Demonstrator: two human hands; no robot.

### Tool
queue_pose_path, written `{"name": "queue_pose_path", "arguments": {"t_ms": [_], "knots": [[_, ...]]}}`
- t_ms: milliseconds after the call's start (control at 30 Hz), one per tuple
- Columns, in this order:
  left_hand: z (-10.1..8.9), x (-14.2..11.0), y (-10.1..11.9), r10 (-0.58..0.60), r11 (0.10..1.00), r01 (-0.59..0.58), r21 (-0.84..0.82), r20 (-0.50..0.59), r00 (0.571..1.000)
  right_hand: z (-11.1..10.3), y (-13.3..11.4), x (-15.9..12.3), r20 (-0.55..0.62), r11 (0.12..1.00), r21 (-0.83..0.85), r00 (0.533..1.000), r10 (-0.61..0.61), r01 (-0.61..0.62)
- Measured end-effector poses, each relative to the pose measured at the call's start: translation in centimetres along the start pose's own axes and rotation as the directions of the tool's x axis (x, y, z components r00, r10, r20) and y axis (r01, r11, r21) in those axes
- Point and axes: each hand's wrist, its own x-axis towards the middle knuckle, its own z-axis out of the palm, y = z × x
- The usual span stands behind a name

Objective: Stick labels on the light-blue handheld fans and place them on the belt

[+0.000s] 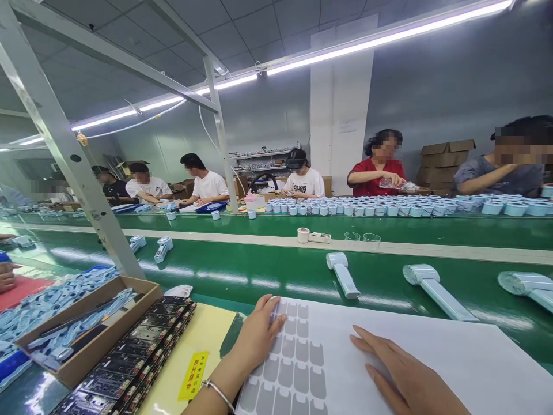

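Observation:
A white sheet (pixel 432 340) lies before me, with rows of grey rounded-rectangle stickers (pixel 299 349) along its left side. My left hand (pixel 258 329) rests on its upper left edge, thumb and fingers apart over the stickers. To the right, my right hand (pixel 395 366) lies over the white part with fingers stretched out and nothing in them. Under and left of the sheet is a pale yellow board (pixel 216 320) bearing a bright yellow label (pixel 193 376). Stacked circuit board panels (pixel 129 351) stand beside it.
A cardboard box (pixel 129 285) holding light blue parts and tools sits at left. Light blue handheld housings (pixel 344 275) lie on the green conveyor (pixel 259 271). A metal post (pixel 73 144) rises at left. Co-workers sit across, behind many blue cups (pixel 354 207).

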Motion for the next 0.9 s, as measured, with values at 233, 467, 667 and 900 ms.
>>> {"name": "queue_pose_path", "arguments": {"t_ms": [233,467,667,900], "knots": [[-0.06,-0.05,0.17,-0.011,1.0,0.01,0.023,0.023,1.0,0.27,0.39,-0.08,0.041,0.999,-0.011,0.999,0.033,-0.033],[-0.04,-0.07,0.27,-0.039,0.999,0.038,0.024,0.031,0.999,0.32,0.4,-0.04,0.016,0.999,-0.036,1.0,0.015,-0.015],[-0.23,-0.16,0.58,-0.05,0.998,0.048,0.04,0.044,0.998,0.1,0.14,-0.11,0.038,0.998,-0.064,0.999,0.027,-0.025],[-0.25,-0.18,0.67,-0.072,0.996,0.069,0.054,0.064,0.995,0.16,0.2,0.02,0.064,0.998,-0.068,0.998,0.02,-0.015]]}}
